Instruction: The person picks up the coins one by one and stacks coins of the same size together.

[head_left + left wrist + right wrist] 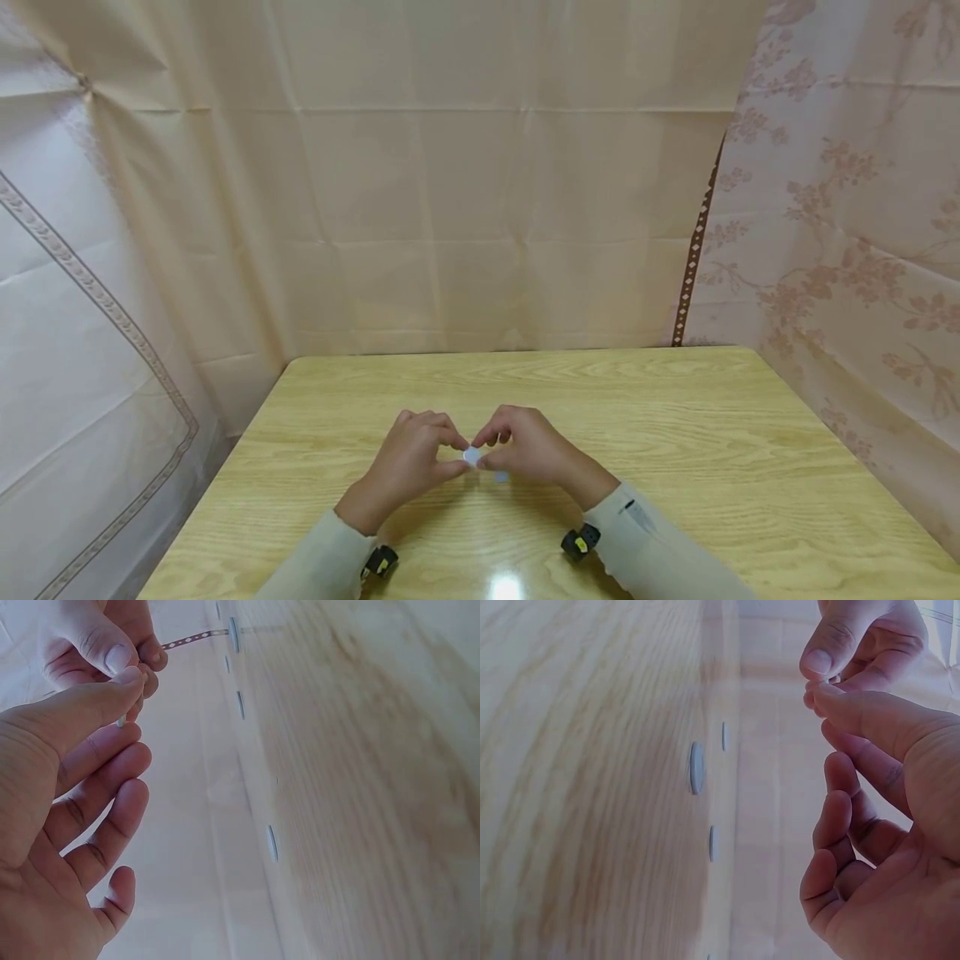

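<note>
We hold a small white disc (471, 456), pinched by our left hand (411, 458) and our right hand (531, 447) together, above the bench (675, 433), where thin pale discs (697, 768) lie apart before a beige curtain (480, 183)

From farther back, the head view looks forward and down across the yellow wood-grain table (675, 433); close, sideways-turned wrist views share the bare left hand (408, 457) and bare right hand (531, 448)
</note>
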The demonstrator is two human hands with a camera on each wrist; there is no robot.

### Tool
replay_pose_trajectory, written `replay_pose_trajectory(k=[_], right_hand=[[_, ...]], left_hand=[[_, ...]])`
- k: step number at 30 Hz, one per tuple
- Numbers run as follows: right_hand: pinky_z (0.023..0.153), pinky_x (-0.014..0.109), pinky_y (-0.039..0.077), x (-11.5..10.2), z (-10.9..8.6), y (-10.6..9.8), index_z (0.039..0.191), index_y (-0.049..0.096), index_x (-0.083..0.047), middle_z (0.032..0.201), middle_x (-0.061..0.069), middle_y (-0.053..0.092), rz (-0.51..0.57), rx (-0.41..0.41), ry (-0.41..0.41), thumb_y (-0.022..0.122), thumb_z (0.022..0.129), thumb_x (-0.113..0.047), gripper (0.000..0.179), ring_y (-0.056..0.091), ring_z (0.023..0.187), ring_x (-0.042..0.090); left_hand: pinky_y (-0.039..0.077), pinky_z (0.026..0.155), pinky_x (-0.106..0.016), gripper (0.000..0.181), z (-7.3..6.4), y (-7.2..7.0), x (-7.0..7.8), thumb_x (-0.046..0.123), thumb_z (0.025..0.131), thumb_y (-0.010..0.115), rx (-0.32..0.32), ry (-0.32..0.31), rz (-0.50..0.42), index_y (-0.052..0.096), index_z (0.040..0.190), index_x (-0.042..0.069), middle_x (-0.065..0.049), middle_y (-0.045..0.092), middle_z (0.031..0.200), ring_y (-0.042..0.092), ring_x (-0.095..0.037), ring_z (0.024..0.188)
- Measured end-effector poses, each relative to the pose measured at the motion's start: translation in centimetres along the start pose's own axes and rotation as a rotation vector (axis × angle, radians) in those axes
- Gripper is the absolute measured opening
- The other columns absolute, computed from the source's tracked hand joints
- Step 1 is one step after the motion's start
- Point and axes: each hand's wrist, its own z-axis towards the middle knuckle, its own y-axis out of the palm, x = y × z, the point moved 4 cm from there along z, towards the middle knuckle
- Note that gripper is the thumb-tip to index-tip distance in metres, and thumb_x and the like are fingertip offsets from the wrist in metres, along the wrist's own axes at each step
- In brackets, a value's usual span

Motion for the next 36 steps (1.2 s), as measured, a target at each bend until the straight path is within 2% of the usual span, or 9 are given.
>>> replay_pose_trajectory(k=[8,16,23,27,30,34,36], right_hand=[[0.073,0.029,0.047,0.2,-0.6,-0.2,0.098,0.080,-0.028,0.096,-0.010,0.066,-0.025,-0.020,-0.025,0.086,0.086,-0.028,0.013,0.054,0.091,0.017],[0.071,0.027,0.048,0.6,-1.2,-0.2,0.094,0.080,-0.030,0.093,-0.011,0.066,-0.041,-0.055,-0.008,0.087,0.085,-0.029,0.011,0.058,0.089,0.018],[0.068,0.025,0.050,0.9,-1.7,-0.1,0.094,0.080,-0.030,0.091,-0.009,0.066,-0.038,-0.087,-0.029,0.086,0.086,-0.027,0.010,0.057,0.083,0.012],[0.067,0.025,0.051,1.0,-2.0,0.0,0.094,0.080,-0.027,0.091,-0.008,0.066,-0.017,-0.108,-0.028,0.086,0.086,-0.025,0.010,0.058,0.080,0.012],[0.066,0.025,0.051,0.9,-2.2,0.1,0.095,0.080,-0.025,0.091,-0.007,0.065,0.000,-0.128,-0.021,0.085,0.087,-0.021,0.010,0.058,0.077,0.012],[0.067,0.024,0.052,0.8,-2.4,0.3,0.095,0.080,-0.021,0.092,-0.004,0.066,0.009,-0.149,-0.013,0.083,0.088,-0.018,0.009,0.058,0.077,0.010],[0.069,0.024,0.054,0.7,-2.5,0.5,0.096,0.079,-0.018,0.093,-0.003,0.067,0.022,-0.161,-0.010,0.082,0.088,-0.015,0.009,0.061,0.077,0.009]], left_hand=[[0.038,0.082,-0.033,0.020,0.0,0.0,0.7,0.040,0.077,0.091,-0.009,0.000,0.027,0.083,0.090,0.027,0.017,0.071,0.089,0.062,-0.004,0.084],[0.038,0.079,-0.033,0.018,0.0,0.7,1.3,0.041,0.079,0.090,-0.060,0.005,-0.006,0.082,0.087,0.026,0.015,0.073,0.087,0.063,-0.003,0.082],[0.047,0.079,-0.042,0.015,-0.1,1.3,1.7,0.037,0.078,0.090,-0.081,0.014,-0.026,0.083,0.084,0.025,0.016,0.073,0.085,0.063,-0.003,0.078],[0.043,0.072,-0.034,0.015,-0.1,1.5,1.9,0.036,0.078,0.091,-0.106,0.003,-0.046,0.083,0.084,0.024,0.015,0.074,0.086,0.064,-0.006,0.076],[0.042,0.071,-0.032,0.015,-0.2,1.6,2.1,0.035,0.078,0.091,-0.121,-0.005,-0.053,0.083,0.084,0.024,0.015,0.074,0.085,0.064,-0.007,0.075],[0.047,0.073,-0.033,0.016,-0.2,1.6,2.2,0.035,0.078,0.091,-0.145,-0.015,-0.062,0.083,0.084,0.022,0.014,0.073,0.084,0.064,-0.005,0.074],[0.049,0.072,-0.028,0.016,-0.3,1.8,2.1,0.034,0.079,0.091,-0.158,-0.016,-0.076,0.083,0.084,0.021,0.013,0.073,0.082,0.064,-0.003,0.072]])
